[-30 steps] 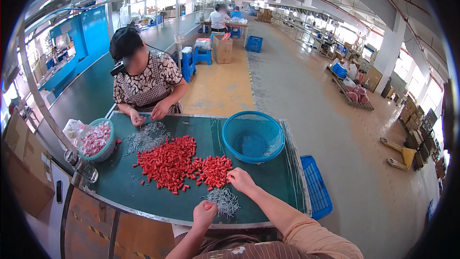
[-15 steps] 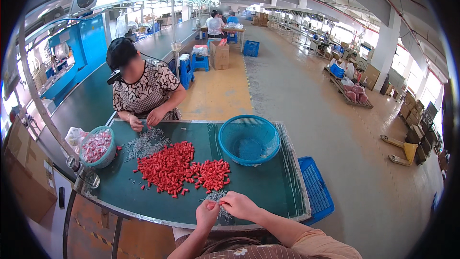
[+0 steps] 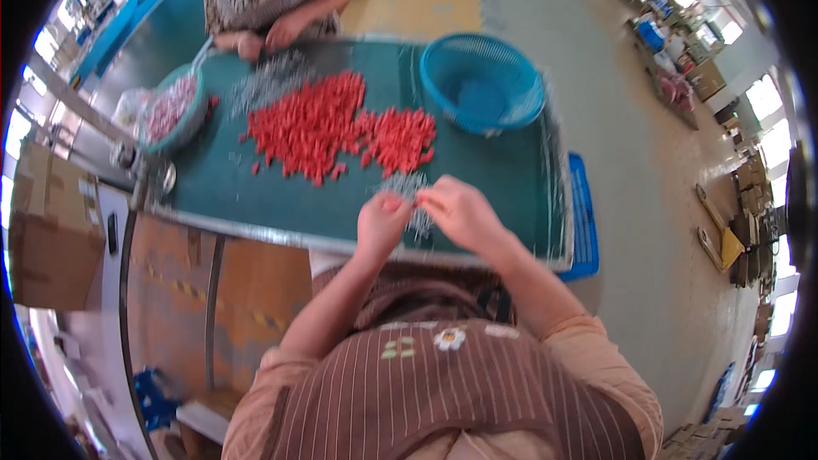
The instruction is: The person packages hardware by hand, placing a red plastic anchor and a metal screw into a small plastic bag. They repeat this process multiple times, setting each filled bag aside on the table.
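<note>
My left hand [image 3: 383, 221] and my right hand [image 3: 460, 211] are close together above the near edge of the green table, fingertips pinched toward each other. Blur hides what is between the fingers; a reddish spot shows at the right fingertips. Just beyond and under them lies a small heap of thin grey pins [image 3: 404, 182]. A pile of short red cylinder-shaped pieces [image 3: 315, 123] covers the table's middle, and a smaller red heap [image 3: 398, 136] adjoins its right side.
A blue plastic basket [image 3: 481, 89] stands at the back right, and a bowl of pinkish pieces [image 3: 173, 109] at the left edge. Across the table [image 3: 273, 204], a co-worker [image 3: 273, 0] has both hands by more grey pins [image 3: 268, 83]. A blue crate [image 3: 583, 220] sits beyond the right edge.
The view has tipped downward, so the table sits higher in the picture and my apron shows. My fingertips, close together before, now have a small gap between them.
</note>
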The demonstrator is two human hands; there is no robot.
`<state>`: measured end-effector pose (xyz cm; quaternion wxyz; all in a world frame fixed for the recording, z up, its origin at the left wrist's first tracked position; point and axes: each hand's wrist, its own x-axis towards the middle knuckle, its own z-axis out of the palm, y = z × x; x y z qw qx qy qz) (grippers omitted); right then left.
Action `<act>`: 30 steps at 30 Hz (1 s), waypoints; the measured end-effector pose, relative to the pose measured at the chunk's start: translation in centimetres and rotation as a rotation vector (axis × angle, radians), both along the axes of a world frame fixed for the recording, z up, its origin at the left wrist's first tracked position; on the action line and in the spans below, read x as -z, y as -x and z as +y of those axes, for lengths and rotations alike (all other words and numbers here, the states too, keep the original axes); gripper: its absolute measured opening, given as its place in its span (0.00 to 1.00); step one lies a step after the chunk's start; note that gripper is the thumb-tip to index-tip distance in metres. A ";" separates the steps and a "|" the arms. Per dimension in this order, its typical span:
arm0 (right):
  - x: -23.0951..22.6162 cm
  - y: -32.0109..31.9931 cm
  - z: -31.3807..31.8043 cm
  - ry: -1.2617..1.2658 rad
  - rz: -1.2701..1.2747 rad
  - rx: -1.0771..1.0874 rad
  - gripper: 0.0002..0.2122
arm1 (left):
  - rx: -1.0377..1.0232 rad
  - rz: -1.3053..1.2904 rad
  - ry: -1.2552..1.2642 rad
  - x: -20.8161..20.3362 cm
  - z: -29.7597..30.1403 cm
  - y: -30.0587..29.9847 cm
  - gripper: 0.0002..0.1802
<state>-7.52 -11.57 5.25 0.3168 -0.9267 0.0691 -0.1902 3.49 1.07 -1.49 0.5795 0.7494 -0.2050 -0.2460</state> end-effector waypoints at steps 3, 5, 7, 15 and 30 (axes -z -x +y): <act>0.1 -0.1 0.3 0.088 0.117 0.000 0.07 | 0.000 0.022 -0.044 -0.3 -0.4 0.3 0.09; 0.5 0.0 0.7 0.088 0.141 0.014 0.07 | 0.026 0.084 -0.004 -0.6 -0.1 0.8 0.08; 0.3 0.2 1.1 0.101 0.158 0.039 0.07 | 0.027 0.099 0.011 0.0 0.2 0.9 0.08; 0.9 1.7 1.6 0.165 0.076 -0.002 0.05 | 0.076 0.326 0.059 -1.1 1.1 1.4 0.09; 2.7 2.2 -0.2 -0.863 0.150 0.053 0.05 | 0.250 0.169 0.082 -2.9 1.2 1.7 0.07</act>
